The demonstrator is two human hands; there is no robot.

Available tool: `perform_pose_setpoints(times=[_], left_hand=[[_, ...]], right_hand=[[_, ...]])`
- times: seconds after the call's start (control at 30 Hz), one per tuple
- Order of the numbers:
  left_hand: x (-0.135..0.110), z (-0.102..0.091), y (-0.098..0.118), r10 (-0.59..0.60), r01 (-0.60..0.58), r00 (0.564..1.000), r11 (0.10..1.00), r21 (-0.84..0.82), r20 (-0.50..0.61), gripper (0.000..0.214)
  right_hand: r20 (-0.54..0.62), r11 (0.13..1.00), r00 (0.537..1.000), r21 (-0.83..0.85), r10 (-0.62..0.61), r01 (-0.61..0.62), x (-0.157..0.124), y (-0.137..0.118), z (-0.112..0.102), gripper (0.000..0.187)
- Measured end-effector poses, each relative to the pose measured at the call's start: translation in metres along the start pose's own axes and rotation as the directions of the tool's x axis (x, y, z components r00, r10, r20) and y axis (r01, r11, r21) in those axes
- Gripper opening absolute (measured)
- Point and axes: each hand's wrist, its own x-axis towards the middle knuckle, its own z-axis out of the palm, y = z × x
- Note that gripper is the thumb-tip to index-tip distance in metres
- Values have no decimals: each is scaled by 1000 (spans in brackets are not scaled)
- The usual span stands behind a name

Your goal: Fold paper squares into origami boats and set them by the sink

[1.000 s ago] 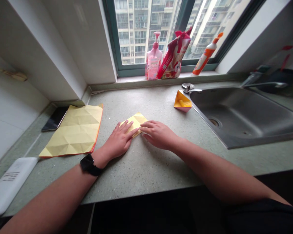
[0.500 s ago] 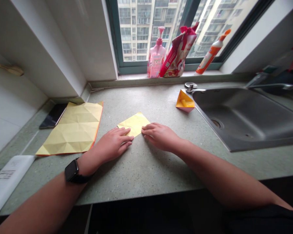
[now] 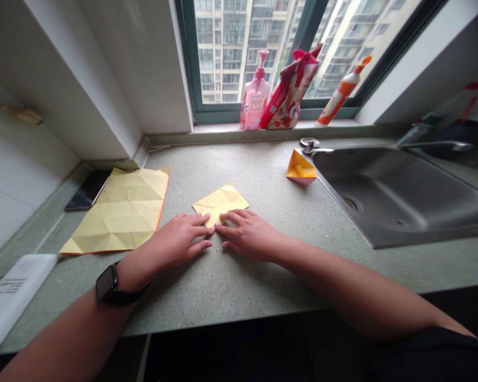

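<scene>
I observe the folded yellow paper [image 3: 222,200] lying flat on the counter [image 3: 223,286], between the larger creased paper [image 3: 123,207] at left and the sink [image 3: 406,185] at right, my left hand [image 3: 183,236] and right hand [image 3: 250,233] both open, fingertips at its near corner.

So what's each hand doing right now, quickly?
Left hand: open, fingertips resting on the small yellow paper.
Right hand: open, fingertips on it too, by its near corner.

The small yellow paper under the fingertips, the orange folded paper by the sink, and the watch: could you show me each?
Small yellow paper [image 3: 221,201]: head view, middle of its upper face.
Orange folded paper [image 3: 301,169]: head view, its open inside.
Watch [image 3: 106,284]: head view, its dark screen.
</scene>
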Motion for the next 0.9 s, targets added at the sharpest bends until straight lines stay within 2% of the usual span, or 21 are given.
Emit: perform_pose_setpoints(times=[0.13,0.37,0.63,0.73,0.9], left_hand=[[0,-2,0,-7,7,1000,1000,12,17,28],[-1,1,-6,-41,41,999,999,-17,25,31],[-1,-3,-5,-54,55,998,998,-8,43,29],[1,-2,-7,-48,49,999,998,-34,26,28],[1,0,-9,-38,36,999,995,-90,-21,24]], right_hand=[[5,999,999,2,36,-36,-1,-3,-2,39],[51,981,980,-37,193,-191,-4,8,-16,37],[98,913,909,-101,404,-395,-7,21,-30,40],[95,890,887,-114,451,-440,-6,22,-32,38],[69,823,829,-193,555,-535,-4,34,-33,44]])
